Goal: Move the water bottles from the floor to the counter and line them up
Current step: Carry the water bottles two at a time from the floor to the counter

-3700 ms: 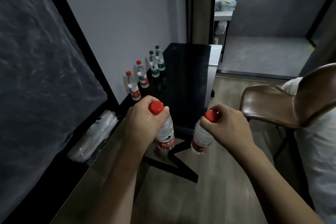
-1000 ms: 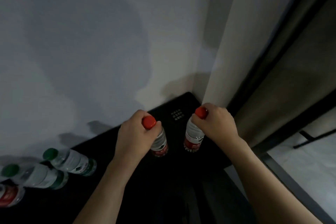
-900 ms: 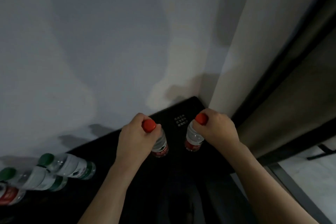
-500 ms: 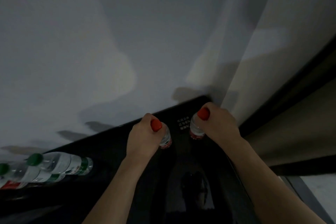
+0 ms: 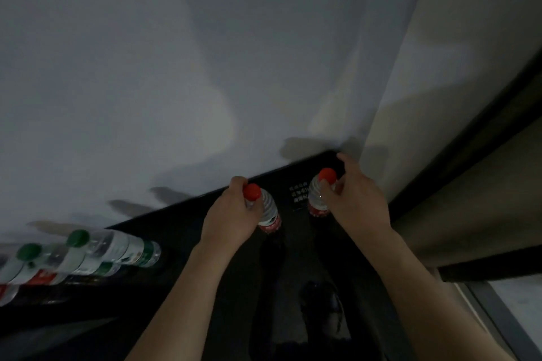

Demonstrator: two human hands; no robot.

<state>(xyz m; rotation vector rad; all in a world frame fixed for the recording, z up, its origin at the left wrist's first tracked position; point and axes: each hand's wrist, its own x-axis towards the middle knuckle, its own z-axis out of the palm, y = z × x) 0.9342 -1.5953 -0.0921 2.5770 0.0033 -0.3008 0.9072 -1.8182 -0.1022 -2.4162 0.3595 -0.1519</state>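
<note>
A pale, matte wall [image 5: 146,82] fills most of the view, and below it runs the dark, glossy surface [image 5: 234,302], smooth enough to mirror what stands on it, so a bottle base may slide if nudged. At the near left stands a row of clear bottles [image 5: 111,252], green caps and green or red labels showing. Farther along to the right, the left hand [image 5: 231,220] has its grip curled round the neck of a red-capped bottle [image 5: 268,211], which stands close to the wall. The right hand [image 5: 355,199] pinches the neck of a second red-capped bottle [image 5: 318,199] near the far right corner, its fingers partly lifted. I judge these thin, ribbed plastic bottles, if full, to be moderately heavy and slightly squashy; the stiff neck under the cap is the safest hold.
</note>
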